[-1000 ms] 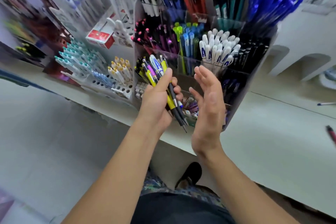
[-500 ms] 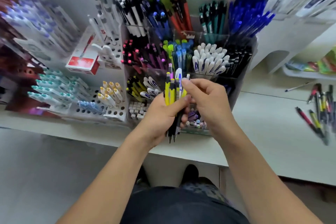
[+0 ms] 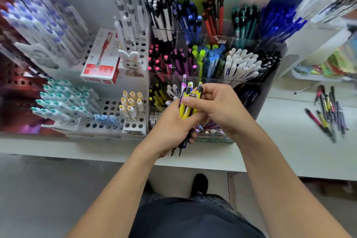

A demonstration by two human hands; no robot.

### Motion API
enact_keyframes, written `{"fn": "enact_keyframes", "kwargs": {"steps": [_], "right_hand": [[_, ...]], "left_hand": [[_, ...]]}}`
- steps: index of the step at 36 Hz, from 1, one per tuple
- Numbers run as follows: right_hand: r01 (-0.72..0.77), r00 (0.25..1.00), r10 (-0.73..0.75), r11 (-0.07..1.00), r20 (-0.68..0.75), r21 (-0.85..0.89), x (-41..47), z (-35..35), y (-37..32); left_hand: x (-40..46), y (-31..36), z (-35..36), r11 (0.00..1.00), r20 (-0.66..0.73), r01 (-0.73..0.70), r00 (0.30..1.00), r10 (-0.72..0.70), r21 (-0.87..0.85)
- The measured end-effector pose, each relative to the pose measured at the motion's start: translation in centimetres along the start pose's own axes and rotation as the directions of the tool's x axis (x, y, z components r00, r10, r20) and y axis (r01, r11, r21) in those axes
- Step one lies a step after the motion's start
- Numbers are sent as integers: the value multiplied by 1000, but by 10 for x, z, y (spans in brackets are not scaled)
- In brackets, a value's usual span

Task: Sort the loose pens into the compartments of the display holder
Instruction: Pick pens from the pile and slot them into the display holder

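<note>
Display holder (image 3: pixel 270 87) stands on the counter (image 3: pixel 289 152), loose pens (image 3: pixel 328 110) lying right of it.

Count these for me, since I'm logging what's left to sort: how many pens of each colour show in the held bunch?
Yellow pens: 2
White-and-blue pen: 1
Pink-topped pen: 1
Grey-topped pen, body hidden: 1
Total: 5 showing in the bunch gripped by the left hand and pinched by the right hand; others may be hidden.

We are curling our left hand (image 3: pixel 170 125) in a fist, while our right hand (image 3: pixel 218 106) is pinching with thumb and fingers just beside it.
</note>
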State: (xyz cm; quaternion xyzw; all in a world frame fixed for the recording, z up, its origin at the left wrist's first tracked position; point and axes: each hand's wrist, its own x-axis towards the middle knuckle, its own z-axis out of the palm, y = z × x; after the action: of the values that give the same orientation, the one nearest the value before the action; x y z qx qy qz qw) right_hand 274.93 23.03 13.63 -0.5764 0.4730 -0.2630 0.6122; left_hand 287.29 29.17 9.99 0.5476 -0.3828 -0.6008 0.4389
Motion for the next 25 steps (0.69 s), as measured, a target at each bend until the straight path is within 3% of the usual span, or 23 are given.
{"fn": "enact_keyframes", "kwargs": {"steps": [6,11,14,17,25], "right_hand": [[-69,994,62,994,91,84,7,7,3],[-66,998,66,992,3,103,10,10,12],[-18,998,31,978,-61,208,9,6,9],[85,985,-48,972,-166,219,13,2,7],[207,944,-176,975,-280,82,21,0,5]], "left_hand": [[-3,1,-15,996,71,11,997,-5,-91],[-7,6,-16,963,49,55,998,-43,-265],[-6,7,-17,935,43,87,996,-77,-343],[-4,10,-17,941,29,96,995,-92,-325],[1,24,-3,953,-90,53,992,-84,-299]]}}
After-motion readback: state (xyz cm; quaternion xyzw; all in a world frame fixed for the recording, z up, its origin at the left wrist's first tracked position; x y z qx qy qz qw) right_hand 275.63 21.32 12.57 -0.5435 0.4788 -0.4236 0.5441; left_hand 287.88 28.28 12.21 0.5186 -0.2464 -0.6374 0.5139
